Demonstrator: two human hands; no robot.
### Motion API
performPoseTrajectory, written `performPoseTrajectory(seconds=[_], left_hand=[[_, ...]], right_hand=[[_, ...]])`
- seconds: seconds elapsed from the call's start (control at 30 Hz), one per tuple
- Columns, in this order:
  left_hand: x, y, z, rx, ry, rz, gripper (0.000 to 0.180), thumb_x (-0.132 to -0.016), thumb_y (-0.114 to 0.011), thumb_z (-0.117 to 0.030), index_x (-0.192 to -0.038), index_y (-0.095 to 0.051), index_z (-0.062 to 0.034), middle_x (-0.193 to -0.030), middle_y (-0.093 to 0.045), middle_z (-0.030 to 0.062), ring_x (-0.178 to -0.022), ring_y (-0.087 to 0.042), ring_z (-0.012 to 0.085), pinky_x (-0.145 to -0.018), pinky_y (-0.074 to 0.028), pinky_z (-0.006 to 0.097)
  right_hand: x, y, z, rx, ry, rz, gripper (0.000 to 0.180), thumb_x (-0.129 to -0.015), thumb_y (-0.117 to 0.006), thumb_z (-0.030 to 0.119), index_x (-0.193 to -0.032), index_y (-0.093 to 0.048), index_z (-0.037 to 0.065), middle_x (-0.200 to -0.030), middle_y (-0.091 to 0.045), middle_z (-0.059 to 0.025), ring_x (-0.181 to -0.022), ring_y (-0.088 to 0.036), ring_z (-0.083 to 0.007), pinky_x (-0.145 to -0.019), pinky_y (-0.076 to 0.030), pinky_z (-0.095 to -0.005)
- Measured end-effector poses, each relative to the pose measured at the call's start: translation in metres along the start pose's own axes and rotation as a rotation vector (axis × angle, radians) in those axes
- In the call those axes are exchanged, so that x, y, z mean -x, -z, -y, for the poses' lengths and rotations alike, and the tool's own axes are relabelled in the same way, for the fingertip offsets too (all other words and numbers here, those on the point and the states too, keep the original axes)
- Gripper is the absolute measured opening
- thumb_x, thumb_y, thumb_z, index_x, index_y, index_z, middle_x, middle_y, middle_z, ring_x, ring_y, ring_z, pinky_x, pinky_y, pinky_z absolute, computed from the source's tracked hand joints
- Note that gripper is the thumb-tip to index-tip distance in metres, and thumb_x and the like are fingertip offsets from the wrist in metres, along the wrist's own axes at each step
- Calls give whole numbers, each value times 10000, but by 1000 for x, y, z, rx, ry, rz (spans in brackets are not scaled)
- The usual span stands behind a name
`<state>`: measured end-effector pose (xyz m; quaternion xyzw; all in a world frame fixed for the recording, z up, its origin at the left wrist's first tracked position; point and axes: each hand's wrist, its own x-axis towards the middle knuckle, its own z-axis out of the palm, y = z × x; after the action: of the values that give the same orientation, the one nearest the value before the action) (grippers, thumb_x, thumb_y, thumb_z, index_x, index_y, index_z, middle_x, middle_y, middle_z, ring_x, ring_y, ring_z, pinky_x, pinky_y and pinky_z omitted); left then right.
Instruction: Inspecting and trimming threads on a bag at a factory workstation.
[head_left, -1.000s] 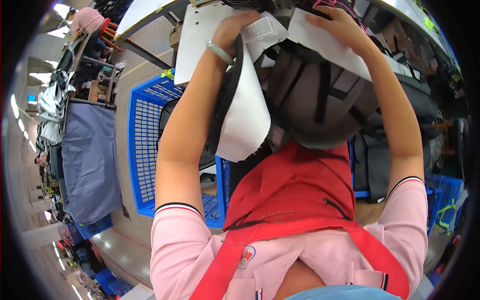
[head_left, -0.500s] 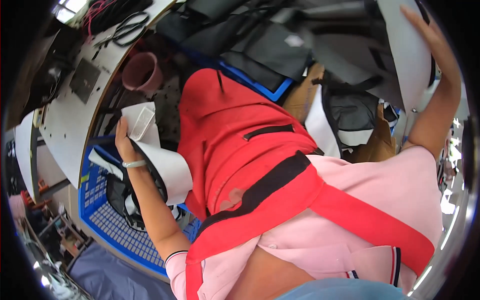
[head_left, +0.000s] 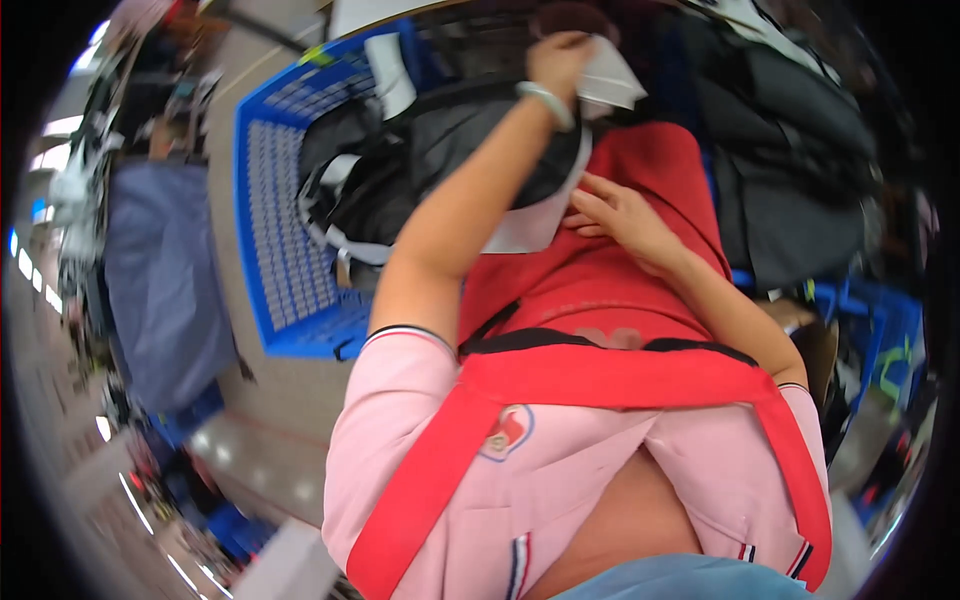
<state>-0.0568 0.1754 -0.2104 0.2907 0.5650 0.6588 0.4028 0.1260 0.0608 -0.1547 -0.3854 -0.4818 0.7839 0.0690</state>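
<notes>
My left hand (head_left: pixel 560 68), with a pale bangle at the wrist, is closed on the top of a fabric panel at the far middle. A white flap (head_left: pixel 612 78) of it sticks out beside the fingers. The panel's black side (head_left: pixel 465 135) and white lower edge (head_left: pixel 528 226) hang over the basket and against my red apron (head_left: pixel 650 165). My right hand (head_left: pixel 625 222) is over the apron, fingers stretched and apart, with the tips by the panel's white edge. Whether they touch it I cannot tell.
A blue plastic basket (head_left: pixel 262 215) with black and white pieces stands at my left. Dark fabric pieces (head_left: pixel 800 190) are piled at the right. A reddish pot (head_left: pixel 572 18) is beyond my left hand. A grey-blue covered bundle (head_left: pixel 165 285) stands farther left.
My view has swung to the left, toward the basket. My right hand has left the pale piece at the far right and come in beside the panel; my left hand still holds the panel.
</notes>
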Motion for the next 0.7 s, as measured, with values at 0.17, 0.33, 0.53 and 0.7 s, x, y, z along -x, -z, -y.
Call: performPoseTrajectory(seconds=[0.17, 0.33, 0.53, 0.7], left_hand=[[19, 24, 5, -120, 58, 313, 350, -913, -623, -290, -1110, -664, -4, -997, -686, 70, -903, -624, 140, -799, -504, 292], [-1, 184, 6, -1295, -316, 248, 416, -763, -502, 6, -1140, -659, -77, -1092, -627, 184, -1073, -574, 373, -934, -467, 406], [40, 213, -2, -1852, -558, 646, 147, -799, -584, -172, -867, -704, -121, -977, -662, 72, -1083, -572, 233, -951, -425, 418], [56, 211, -49, -1753, -394, 723, 162, -796, -625, -256, -869, -714, -142, -868, -679, 56, -855, -641, 241, -862, -435, 376]], right_hand=[[-63, -18, -25, 116, 176, -131, 315, -890, -614, 187, -1106, -634, -42, -1041, -667, -79, -945, -597, -113, -823, -466, -259], [-31, 30, 24, -151, 95, -121, 373, -852, -648, 120, -1173, -583, -58, -1163, -632, -90, -1042, -578, -148, -960, -406, -297], [31, 123, 64, -295, 211, -406, 197, -844, -631, 81, -1031, -636, 21, -1023, -650, -63, -991, -606, -180, -925, -448, -311], [52, 203, 76, -224, 192, -297, 191, -864, -630, 138, -1029, -629, 41, -1033, -628, -44, -1046, -557, -149, -980, -384, -290]])
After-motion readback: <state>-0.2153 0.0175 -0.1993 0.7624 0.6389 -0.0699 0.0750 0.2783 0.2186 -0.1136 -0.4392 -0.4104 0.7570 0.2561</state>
